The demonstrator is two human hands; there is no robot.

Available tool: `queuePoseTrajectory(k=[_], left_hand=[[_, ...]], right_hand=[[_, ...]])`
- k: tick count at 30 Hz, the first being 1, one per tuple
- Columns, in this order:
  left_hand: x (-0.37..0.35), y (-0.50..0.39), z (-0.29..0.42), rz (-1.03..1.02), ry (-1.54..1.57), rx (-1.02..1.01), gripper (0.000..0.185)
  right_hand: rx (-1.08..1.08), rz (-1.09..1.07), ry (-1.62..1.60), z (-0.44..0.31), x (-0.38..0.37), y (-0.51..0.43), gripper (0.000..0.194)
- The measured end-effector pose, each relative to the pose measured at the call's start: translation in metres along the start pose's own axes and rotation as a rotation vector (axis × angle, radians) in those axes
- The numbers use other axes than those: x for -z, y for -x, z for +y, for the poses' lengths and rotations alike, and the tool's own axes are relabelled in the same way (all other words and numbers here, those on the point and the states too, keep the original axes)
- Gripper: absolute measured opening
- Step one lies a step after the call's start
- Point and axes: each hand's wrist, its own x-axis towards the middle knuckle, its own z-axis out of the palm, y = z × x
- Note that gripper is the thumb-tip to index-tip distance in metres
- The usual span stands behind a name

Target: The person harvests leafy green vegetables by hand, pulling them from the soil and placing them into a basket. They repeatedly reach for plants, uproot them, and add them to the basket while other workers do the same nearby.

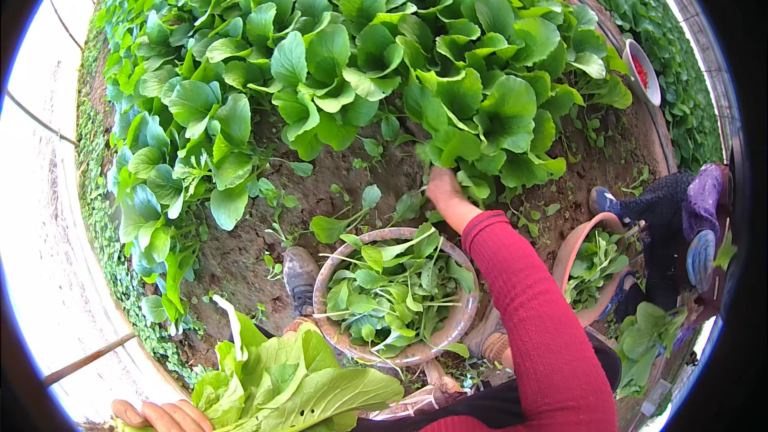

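Note:
My left hand (162, 417), at the bottom left edge, is closed round the base of a bunch of leafy greens (300, 378) with broad pale leaves. My right hand (445, 189), in a red knitted sleeve, reaches down among the stems at the near edge of the growing leafy greens (474, 108); its fingertips are partly hidden by leaves, and what they touch is unclear. Between my feet stands a round basin (468, 318) with loose small greens and stems in it. A few small plants (336, 225) stand on the soil just beyond the basin.
On the right, a co-worker with a blue glove (701, 258) is beside an orange-rimmed basin (564, 258) of greens. A white bowl (654, 93) with red contents stands by a dark hose (657, 126). Plastic sheeting (48, 222) with ribs lines the left side.

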Motion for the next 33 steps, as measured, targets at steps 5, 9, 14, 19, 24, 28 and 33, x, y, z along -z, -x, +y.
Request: queuePoseTrajectory(k=[5,9,14,19,24,28,33], left_hand=[[0.005,-0.002,0.008,-0.114,0.051,0.092,0.093],[0.006,0.001,0.008,-0.067,0.04,0.094,0.093],[0.013,-0.003,0.016,-0.119,-0.005,0.15,0.097],[0.015,0.0,0.018,-0.158,0.02,0.143,0.098],[0.006,0.004,0.004,-0.099,0.008,-0.042,0.089],[-0.032,0.021,-0.007,0.463,0.061,-0.172,0.083],[-0.032,0.045,-0.002,0.452,0.135,-0.123,0.087]], right_hand=[[0.11,0.122,0.151,-0.004,-0.022,-0.01,0.036],[-0.029,0.121,0.015,-0.016,-0.037,-0.026,0.028],[0.009,-0.038,-0.037,-0.006,-0.036,-0.028,0.019],[-0.067,-0.15,-0.222,0.008,0.02,0.012,0.016],[-0.001,0.136,-1.333,0.067,0.082,0.094,0.016],[-0.052,0.158,-1.846,0.072,0.096,0.126,0.018],[-0.187,0.111,-0.936,0.02,0.082,0.136,0.018]])
